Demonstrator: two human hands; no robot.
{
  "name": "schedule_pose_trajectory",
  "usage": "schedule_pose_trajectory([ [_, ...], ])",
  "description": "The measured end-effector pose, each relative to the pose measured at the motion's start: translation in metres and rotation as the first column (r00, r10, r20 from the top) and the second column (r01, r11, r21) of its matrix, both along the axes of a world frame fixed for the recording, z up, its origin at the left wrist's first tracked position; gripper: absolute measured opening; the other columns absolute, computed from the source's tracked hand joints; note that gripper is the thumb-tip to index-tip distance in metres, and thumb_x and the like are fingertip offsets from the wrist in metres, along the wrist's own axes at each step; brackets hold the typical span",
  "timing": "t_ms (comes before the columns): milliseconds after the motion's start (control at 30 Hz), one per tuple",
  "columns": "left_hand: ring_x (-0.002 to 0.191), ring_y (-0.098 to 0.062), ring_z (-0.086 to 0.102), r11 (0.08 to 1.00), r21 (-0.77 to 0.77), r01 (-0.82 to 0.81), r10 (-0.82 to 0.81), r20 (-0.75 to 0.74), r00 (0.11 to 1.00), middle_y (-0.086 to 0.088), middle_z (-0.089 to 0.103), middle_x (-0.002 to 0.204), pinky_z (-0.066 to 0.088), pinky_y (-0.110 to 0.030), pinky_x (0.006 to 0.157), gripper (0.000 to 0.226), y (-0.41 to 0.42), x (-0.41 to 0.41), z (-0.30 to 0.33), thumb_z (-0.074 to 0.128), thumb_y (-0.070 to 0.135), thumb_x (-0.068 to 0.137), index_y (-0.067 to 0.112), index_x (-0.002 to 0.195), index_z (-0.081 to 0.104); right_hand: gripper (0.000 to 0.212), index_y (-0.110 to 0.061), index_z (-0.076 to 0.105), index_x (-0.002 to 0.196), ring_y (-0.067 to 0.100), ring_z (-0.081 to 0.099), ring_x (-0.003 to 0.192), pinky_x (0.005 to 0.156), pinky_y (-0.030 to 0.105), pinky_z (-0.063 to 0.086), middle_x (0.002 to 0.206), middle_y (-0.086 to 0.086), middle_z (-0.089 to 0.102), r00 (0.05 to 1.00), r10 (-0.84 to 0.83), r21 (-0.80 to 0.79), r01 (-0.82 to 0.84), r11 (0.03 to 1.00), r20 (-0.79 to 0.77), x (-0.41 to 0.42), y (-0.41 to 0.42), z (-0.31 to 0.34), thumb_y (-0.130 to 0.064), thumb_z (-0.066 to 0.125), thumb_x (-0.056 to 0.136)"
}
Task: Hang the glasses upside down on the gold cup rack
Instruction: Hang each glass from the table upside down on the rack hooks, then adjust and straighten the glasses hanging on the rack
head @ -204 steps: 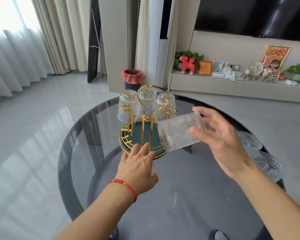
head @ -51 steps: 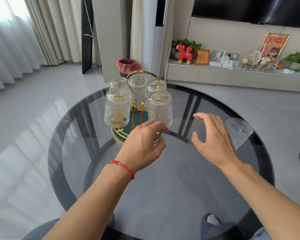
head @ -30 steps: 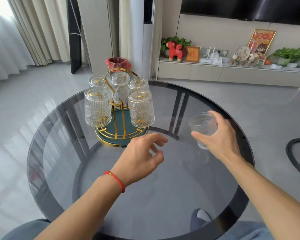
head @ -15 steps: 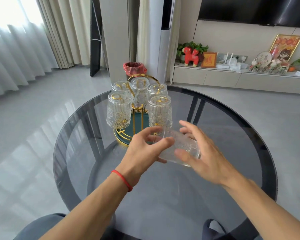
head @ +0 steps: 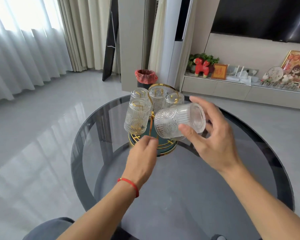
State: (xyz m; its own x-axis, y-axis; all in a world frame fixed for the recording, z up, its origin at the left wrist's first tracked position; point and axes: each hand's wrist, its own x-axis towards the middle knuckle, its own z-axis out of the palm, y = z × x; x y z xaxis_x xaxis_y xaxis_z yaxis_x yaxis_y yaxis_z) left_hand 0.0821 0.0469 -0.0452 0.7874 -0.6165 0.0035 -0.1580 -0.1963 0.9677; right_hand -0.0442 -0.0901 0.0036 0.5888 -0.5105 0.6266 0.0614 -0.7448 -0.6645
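The gold cup rack [head: 166, 150] with a teal round base stands at the far middle of the round glass table [head: 197, 187]. Several ribbed clear glasses hang upside down on it, the nearest one [head: 137, 116] at front left. My right hand [head: 215, 141] grips another ribbed glass [head: 171, 124], tilted with its base up and to the right and its mouth down-left, right over the rack's front right side. My left hand [head: 142, 158], with a red string on the wrist, has curled fingers pinched at the rack's front base.
A bin with a red liner [head: 145, 78] stands on the floor behind the table. A low cabinet [head: 232, 89] with ornaments runs along the right wall under a dark TV. Curtains fill the left side.
My right hand has raised the glass from in front of the rack and tipped it over the front right side. My left hand let go of the glass and moved to the rack's base.
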Motion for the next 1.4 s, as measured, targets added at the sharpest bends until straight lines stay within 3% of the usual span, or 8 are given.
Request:
schedule_pose_trajectory([
  [67, 0.125, -0.025, 0.054, 0.933, 0.350, 0.086, -0.220, 0.362, 0.906, -0.003, 0.063, 0.130, 0.049, -0.043, 0.100, 0.031, -0.001, 0.001, -0.011, 0.056, 0.026, 0.092, 0.017, 0.120, 0.067, 0.063, -0.034, 0.056, 0.145, 0.017, 0.061, 0.126, 0.101, 0.049, 0.054, 0.134, -0.005, 0.062, 0.999, -0.042, -0.076, 0.040, 0.996, -0.017, 0.012, 0.000, 0.014, -0.049, 0.075, 0.088],
  [133, 0.138, -0.023, 0.040, 0.854, 0.516, 0.061, -0.369, 0.520, 0.770, -0.002, 0.051, 0.145, 0.044, -0.042, 0.107, 0.042, -0.002, 0.000, -0.018, 0.059, 0.032, 0.090, 0.016, 0.129, 0.059, 0.066, -0.032, 0.055, 0.146, 0.012, 0.061, 0.125, 0.101, 0.046, 0.054, 0.134, -0.005, 0.063, 0.996, -0.062, -0.141, 0.053, 0.989, -0.060, 0.024, 0.001, 0.026, -0.049, 0.077, 0.086],
  [433, 0.156, -0.030, 0.007, 0.650, 0.760, 0.014, -0.614, 0.515, 0.598, -0.011, 0.015, 0.169, 0.030, -0.058, 0.116, 0.058, -0.005, 0.004, -0.028, 0.056, 0.039, 0.094, 0.014, 0.145, 0.043, 0.069, -0.025, 0.059, 0.135, 0.012, 0.057, 0.123, 0.097, 0.022, 0.039, 0.135, -0.005, 0.065, 0.957, -0.168, -0.288, 0.096, 0.953, -0.236, 0.068, 0.011, 0.031, -0.048, 0.085, 0.075],
  [667, 0.148, -0.035, 0.020, 0.604, 0.797, -0.014, -0.661, 0.511, 0.549, -0.015, 0.025, 0.162, 0.034, -0.060, 0.111, 0.051, -0.004, 0.004, -0.027, 0.056, 0.040, 0.095, 0.013, 0.137, 0.048, 0.068, -0.020, 0.068, 0.133, 0.025, 0.051, 0.123, 0.106, 0.048, 0.041, 0.121, 0.001, 0.072, 0.905, -0.229, -0.342, 0.101, 0.934, -0.358, 0.086, 0.004, 0.015, -0.054, 0.082, 0.076],
  [833, 0.142, -0.036, 0.027, 0.617, 0.786, -0.034, -0.653, 0.536, 0.536, -0.015, 0.037, 0.146, 0.041, -0.053, 0.104, 0.043, -0.004, 0.001, -0.026, 0.056, 0.039, 0.095, 0.012, 0.129, 0.055, 0.066, -0.021, 0.070, 0.131, 0.023, 0.045, 0.123, 0.105, 0.045, 0.036, 0.116, -0.001, 0.073, 0.894, -0.247, -0.375, 0.098, 0.922, -0.374, 0.088, -0.004, -0.001, -0.059, 0.079, 0.079],
  [1100, 0.147, -0.036, 0.020, 0.611, 0.791, -0.039, -0.659, 0.535, 0.528, -0.015, 0.030, 0.153, 0.042, -0.051, 0.100, 0.042, -0.006, -0.001, -0.028, 0.057, 0.037, 0.095, 0.013, 0.129, 0.054, 0.072, -0.020, 0.065, 0.140, 0.025, 0.047, 0.130, 0.109, 0.046, 0.033, 0.134, 0.001, 0.062, 0.868, -0.294, -0.510, 0.055, 0.859, -0.401, 0.087, -0.013, -0.010, -0.070, 0.055, 0.090],
  [1267, 0.134, -0.034, 0.033, 0.674, 0.736, -0.072, -0.611, 0.608, 0.507, -0.015, 0.040, 0.142, 0.040, -0.047, 0.100, 0.039, -0.007, -0.005, -0.031, 0.056, 0.032, 0.093, 0.014, 0.126, 0.048, 0.044, -0.015, 0.071, 0.126, 0.022, 0.055, 0.122, 0.106, 0.042, 0.041, 0.127, 0.002, 0.067, 0.957, -0.248, -0.394, 0.173, 0.903, -0.149, 0.061, -0.025, -0.017, -0.044, 0.050, 0.100],
  [1400, 0.139, -0.030, 0.034, 0.796, 0.605, 0.037, -0.551, 0.697, 0.458, -0.011, 0.039, 0.151, 0.032, -0.041, 0.115, 0.046, -0.013, -0.009, -0.039, 0.055, 0.031, 0.091, 0.013, 0.133, 0.049, 0.032, -0.009, 0.070, 0.123, 0.019, 0.055, 0.120, 0.105, 0.036, 0.042, 0.125, 0.004, 0.067, 0.957, -0.287, -0.244, 0.271, 0.931, -0.033, 0.032, -0.043, -0.026, -0.024, 0.054, 0.098],
])
